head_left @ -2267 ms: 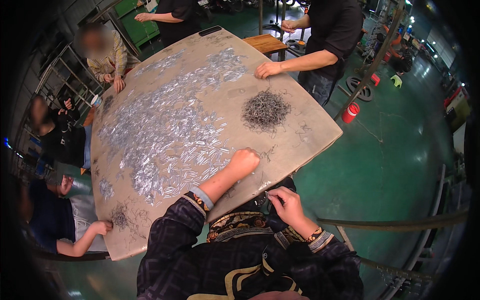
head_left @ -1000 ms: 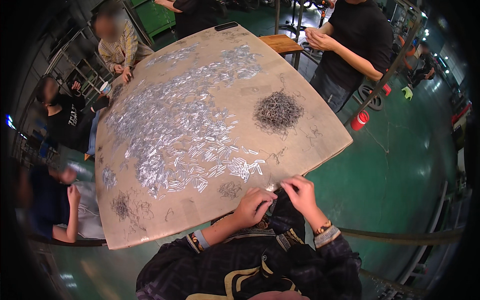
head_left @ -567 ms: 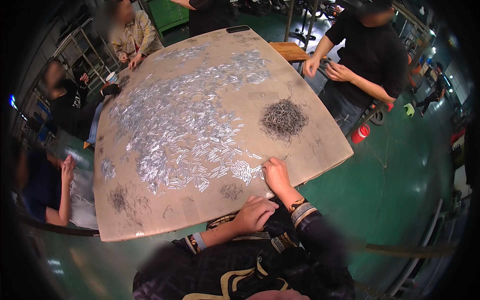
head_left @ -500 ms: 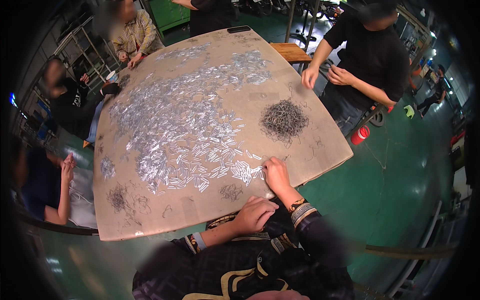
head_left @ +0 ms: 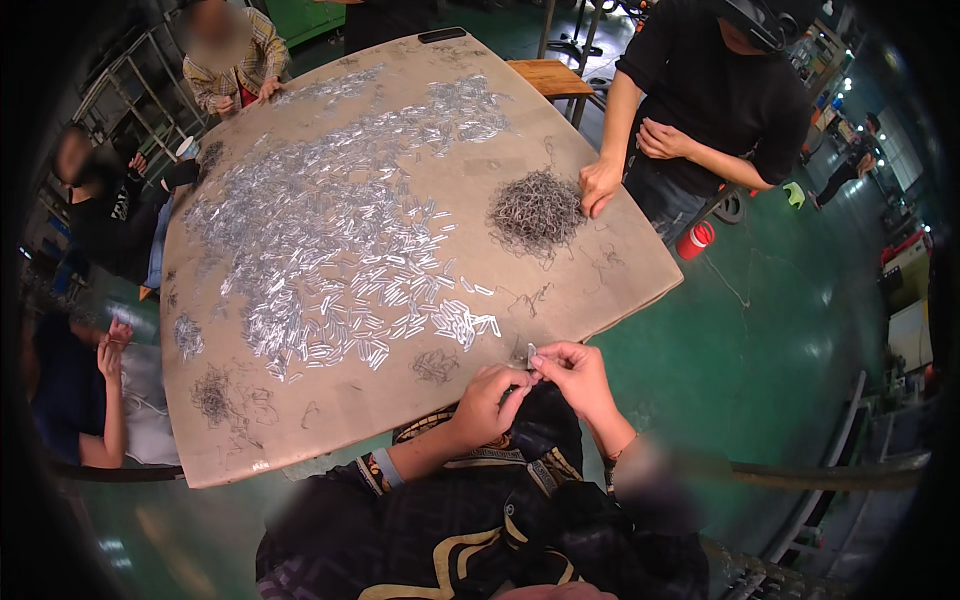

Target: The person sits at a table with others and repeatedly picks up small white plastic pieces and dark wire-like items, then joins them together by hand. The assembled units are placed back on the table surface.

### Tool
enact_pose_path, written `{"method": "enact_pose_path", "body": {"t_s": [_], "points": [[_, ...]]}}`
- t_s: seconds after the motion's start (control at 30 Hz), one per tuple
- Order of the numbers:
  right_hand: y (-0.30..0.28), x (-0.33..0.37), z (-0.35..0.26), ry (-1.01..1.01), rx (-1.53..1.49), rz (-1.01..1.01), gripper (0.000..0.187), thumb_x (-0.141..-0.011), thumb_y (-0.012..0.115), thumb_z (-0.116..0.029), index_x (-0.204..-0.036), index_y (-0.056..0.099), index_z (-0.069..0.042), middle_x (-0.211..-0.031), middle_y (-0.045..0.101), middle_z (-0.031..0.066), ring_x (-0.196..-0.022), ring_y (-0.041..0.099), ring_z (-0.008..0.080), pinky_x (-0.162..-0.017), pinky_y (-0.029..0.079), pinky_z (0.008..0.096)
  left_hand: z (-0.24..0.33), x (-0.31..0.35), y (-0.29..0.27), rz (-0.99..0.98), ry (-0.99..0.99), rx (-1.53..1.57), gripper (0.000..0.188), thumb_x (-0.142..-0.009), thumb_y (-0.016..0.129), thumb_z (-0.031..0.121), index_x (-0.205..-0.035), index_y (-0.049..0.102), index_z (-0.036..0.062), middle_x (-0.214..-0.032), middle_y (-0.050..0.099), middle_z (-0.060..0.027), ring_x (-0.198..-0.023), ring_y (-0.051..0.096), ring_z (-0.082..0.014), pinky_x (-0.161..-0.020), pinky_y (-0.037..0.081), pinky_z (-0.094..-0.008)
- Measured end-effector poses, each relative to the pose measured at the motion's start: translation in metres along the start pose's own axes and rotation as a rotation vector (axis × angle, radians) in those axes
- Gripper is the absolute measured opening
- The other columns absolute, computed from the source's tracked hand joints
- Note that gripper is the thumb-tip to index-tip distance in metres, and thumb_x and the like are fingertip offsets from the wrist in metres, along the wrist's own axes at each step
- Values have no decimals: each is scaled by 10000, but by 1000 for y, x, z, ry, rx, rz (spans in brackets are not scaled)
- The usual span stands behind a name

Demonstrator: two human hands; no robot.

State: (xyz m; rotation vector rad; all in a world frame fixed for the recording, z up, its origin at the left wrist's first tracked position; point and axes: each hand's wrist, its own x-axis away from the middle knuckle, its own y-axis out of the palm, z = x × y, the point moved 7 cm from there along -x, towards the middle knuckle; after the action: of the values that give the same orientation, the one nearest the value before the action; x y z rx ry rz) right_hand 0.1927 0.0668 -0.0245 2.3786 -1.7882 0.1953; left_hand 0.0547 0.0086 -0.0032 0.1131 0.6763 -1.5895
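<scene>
"Both hands are drawn together at the near edge of the table, aren't they?"

"Yes. The right hand (head_left: 578,380) has thumb and finger pinched on a small shiny strip (head_left: 531,351), which sticks up from the fingertips. The left hand (head_left: 487,405) is just beside it with bent fingers; it's so small and crowded there that I can't tell whether that hand grips the piece too."

"And around them, taking the hands as the middle of the clock?"

"At ten o'clock, a little heap of strips (head_left: 460,323) lies on the brown table (head_left: 625,265). At nine, near the left hand, is a loose tangle of thin dark wires (head_left: 434,367). Beyond the heap, again at ten, spreads a broad scatter of silvery strips (head_left: 335,225)."

"What's at twelve?"

"A dense mound of bent wires (head_left: 533,212). Just beside it, toward half past twelve, is a co-worker's hand (head_left: 600,185); that person wears a black top (head_left: 715,110)."

"Farther off?"

"At two, a red jug (head_left: 695,240) on the green floor (head_left: 745,340). At twelve, past the table, a wooden bench (head_left: 545,78). Between eleven and twelve, a dark phone (head_left: 441,34) at the table's far end. At ten, a pale cup (head_left: 187,147)."
</scene>
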Motion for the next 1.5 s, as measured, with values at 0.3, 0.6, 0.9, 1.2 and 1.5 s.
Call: {"method": "enact_pose_path", "body": {"t_s": [0.3,0.6,0.9,1.2,1.5], "points": [[-4,23,-4,-114,29,71,64,-840,703,-8,-885,706,36,-778,680,45,-696,626,80,-634,490,208,-5,1,5,-2,-23,12,116,-830,632,25,-915,558,54,-833,619,-107,-786,594,-325,-731,438,-408],[3,38,-24,-393,369,109,73,-825,701,-40,-855,677,22,-750,638,75,-636,573,128,-603,463,260,-17,11,9,-130,-78,8,158,-831,678,98,-972,613,69,-876,646,-111,-811,615,-318,-766,453,-409],[1,38,-13,-398,327,108,56,-824,693,-15,-855,665,21,-747,621,67,-635,557,127,-607,452,253,-78,-11,-62,39,-295,-579,357,-791,695,114,-1124,605,20,-1065,574,-170,-998,558,-372,-882,463,-425],[5,40,-9,-384,325,89,56,-819,692,-9,-864,669,17,-739,614,63,-625,556,121,-606,460,253,-100,-61,-25,-26,-87,-514,221,-785,667,82,-982,661,-18,-955,608,-149,-913,582,-338,-797,492,-383],[4,42,-9,-389,347,116,78,-805,700,-2,-871,666,23,-745,624,76,-632,578,132,-610,471,254,-109,-112,33,-476,239,-1074,133,-669,593,93,-742,668,11,-745,655,-123,-744,629,-268,-659,540,-335]]}}
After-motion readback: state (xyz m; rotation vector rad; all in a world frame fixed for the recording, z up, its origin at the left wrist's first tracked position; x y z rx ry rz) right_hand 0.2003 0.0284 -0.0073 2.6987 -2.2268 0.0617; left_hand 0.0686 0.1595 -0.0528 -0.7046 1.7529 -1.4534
